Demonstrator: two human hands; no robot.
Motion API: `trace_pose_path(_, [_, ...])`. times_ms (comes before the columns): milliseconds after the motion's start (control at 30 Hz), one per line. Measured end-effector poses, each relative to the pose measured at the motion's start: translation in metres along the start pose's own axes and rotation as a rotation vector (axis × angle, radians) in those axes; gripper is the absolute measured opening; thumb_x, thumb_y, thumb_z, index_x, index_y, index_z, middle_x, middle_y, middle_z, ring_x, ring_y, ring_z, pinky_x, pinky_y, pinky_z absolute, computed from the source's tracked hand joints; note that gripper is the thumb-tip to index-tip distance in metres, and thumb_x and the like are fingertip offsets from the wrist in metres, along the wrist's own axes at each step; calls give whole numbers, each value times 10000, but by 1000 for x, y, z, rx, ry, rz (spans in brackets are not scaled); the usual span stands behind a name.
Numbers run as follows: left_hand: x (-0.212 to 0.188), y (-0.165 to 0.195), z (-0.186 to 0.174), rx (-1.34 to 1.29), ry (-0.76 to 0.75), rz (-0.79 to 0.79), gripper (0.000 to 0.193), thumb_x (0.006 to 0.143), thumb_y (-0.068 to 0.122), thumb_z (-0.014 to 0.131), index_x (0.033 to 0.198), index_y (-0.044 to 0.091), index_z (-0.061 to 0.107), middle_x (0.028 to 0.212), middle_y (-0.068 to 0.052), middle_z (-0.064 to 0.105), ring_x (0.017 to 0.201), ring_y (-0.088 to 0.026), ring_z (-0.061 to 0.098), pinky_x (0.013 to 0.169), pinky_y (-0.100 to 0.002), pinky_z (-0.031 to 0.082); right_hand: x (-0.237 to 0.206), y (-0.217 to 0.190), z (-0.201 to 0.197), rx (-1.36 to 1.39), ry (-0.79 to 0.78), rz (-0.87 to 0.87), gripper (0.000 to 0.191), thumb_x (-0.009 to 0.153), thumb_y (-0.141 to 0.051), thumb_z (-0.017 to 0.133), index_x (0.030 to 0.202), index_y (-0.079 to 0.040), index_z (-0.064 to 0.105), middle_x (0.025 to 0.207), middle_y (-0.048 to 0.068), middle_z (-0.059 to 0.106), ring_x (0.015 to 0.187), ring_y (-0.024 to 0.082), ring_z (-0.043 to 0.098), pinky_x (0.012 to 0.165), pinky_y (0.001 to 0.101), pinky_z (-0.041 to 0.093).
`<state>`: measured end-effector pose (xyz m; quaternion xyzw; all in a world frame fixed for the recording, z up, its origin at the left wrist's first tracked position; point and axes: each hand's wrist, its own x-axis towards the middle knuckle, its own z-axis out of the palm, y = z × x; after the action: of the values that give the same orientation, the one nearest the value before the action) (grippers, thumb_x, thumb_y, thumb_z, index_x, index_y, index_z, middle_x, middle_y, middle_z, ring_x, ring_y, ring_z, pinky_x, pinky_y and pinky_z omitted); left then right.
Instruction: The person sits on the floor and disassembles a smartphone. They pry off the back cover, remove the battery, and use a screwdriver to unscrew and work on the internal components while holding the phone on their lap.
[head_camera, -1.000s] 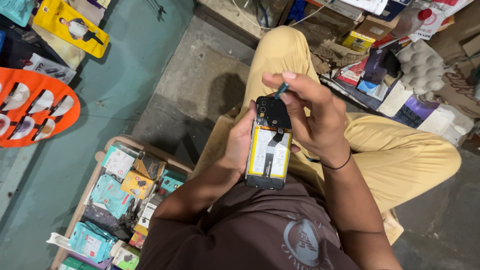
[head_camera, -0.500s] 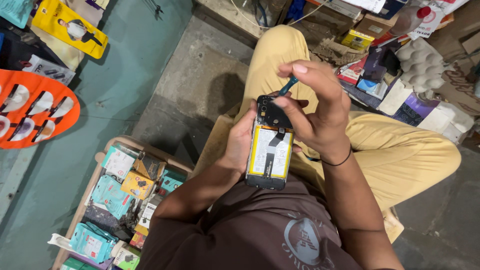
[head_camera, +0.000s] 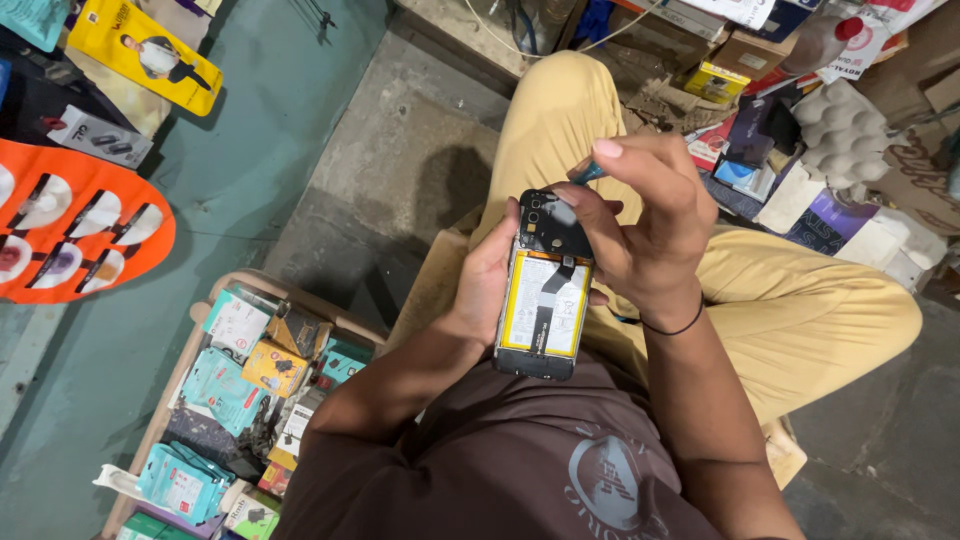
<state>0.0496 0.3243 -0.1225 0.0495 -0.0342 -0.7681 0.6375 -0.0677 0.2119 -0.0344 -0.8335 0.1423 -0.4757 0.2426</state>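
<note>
I saw the left hand (head_camera: 487, 280) wrapped round an opened phone (head_camera: 543, 290) over the lap, its flat yellow-edged battery w/ black flex strip exposed. Right hand (head_camera: 640, 235) pinched a thin blue-handled tool (head_camera: 588, 173) at the phone's dark top end.

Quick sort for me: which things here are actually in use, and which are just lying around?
In use:
- opened phone, back cover off, held in left hand
- blue-handled tool, pinched in right hand over the phone's top end

Lying about:
- wooden tray of small packets
- orange display card
- yellow package
- egg carton
</note>
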Motion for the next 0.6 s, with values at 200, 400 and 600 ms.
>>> trace_pose_path(200, [0,1,0,-43,-34,35,609,1187,542,233,1590,132,433,1329,-173,652,1158,-380,697,1018,-625,569,-3,-4,-2,130,-67,38,519,1032,125,722,1435,-73,463,1176,161,692,1045,274,719,894,327,591])
trace_pose_path(400, [0,-1,2,56,-20,27,644,1171,574,232,1612,135,400,1338,-202,654,1153,-402,684,1005,-594,565,-5,-2,-1,56,-7,36,537,1012,150,745,1420,-78,480,1095,132,673,931,209,680,812,289,579])
trace_pose_path(600, [-2,-2,-1,23,6,19,629,1182,570,232,1605,136,401,1316,-196,653,1141,-416,687,991,-599,574,-14,-3,-1,279,-21,137,507,1093,206,616,1482,-61,430,1135,147,634,1053,198,719,864,297,651])
